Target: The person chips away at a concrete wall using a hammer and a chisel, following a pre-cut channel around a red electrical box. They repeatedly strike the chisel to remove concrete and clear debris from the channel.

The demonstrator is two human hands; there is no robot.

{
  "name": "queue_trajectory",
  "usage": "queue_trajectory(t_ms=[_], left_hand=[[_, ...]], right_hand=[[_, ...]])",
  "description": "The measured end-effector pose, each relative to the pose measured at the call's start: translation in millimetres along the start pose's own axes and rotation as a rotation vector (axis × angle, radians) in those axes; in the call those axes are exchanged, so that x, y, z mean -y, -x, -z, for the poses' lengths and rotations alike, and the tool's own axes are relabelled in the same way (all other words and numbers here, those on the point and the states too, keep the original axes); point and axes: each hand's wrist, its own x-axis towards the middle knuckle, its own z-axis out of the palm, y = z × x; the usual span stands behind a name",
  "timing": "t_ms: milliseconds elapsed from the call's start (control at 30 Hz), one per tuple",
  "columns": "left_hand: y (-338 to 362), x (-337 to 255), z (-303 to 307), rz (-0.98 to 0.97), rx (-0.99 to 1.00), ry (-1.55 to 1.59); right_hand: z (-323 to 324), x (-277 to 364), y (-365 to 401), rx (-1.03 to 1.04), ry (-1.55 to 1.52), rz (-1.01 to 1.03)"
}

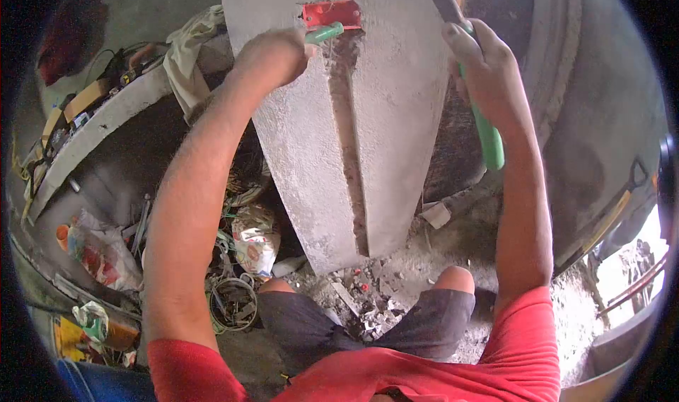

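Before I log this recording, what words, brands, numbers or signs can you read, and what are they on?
Nothing is legible.
White bag: coloured print, too blurred to read.
Plastic bag at far left: red marks, too blurred to read.
Red box and longer green handle: no lettering visible.

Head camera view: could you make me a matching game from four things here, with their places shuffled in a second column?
Things:
1. red rectangular box
2. long green rounded handle
3. short green rod
4. long narrow rough groove

Places:
A. gripped by the left hand
B. running down the pale rough wall face
C. gripped by the right hand
D. near the top of that wall face

Pairs: 1-D, 2-C, 3-A, 4-B
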Motion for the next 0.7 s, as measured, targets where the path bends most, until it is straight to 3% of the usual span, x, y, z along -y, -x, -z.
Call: queue_trajectory(t_ms=[100,167,333,433,500,567,600,700], left_hand=[[2.3,-11.8,12.1,-0.023,0.015,-0.122],[-11.3,-4.1,-1.9,0.018,-0.009,-0.086],[-4.6,-4.1,2.9,0.040,0.005,0.020],[-3.1,-4.1,5.6,-0.023,0.029,-0.035],[-3.6,-6.4,2.4,0.061,0.034,-0.009],[7.0,-10.1,-16.3,-0.028,0.238,-0.111],[17.7,-9.0,-39.2,-0.064,0.230,-0.085],[51.3,-12.7,-68.6,-0.005,0.246,0.012]], right_hand=[[-21.2,-11.7,-15.6,-0.024,0.043,0.077],[-36.0,-29.7,-25.9,0.173,0.370,0.246],[-25.4,-4.5,-26.0,0.168,0.183,0.123],[-29.8,0.0,-27.6,-0.006,0.138,0.206],[-37.6,-8.4,-24.9,0.180,0.489,0.195],[-44.2,-26.9,-19.0,0.371,0.520,0.095],[-42.3,-23.4,-6.4,0.454,0.514,0.025],[-44.0,-43.9,20.9,0.363,0.398,-0.011]])
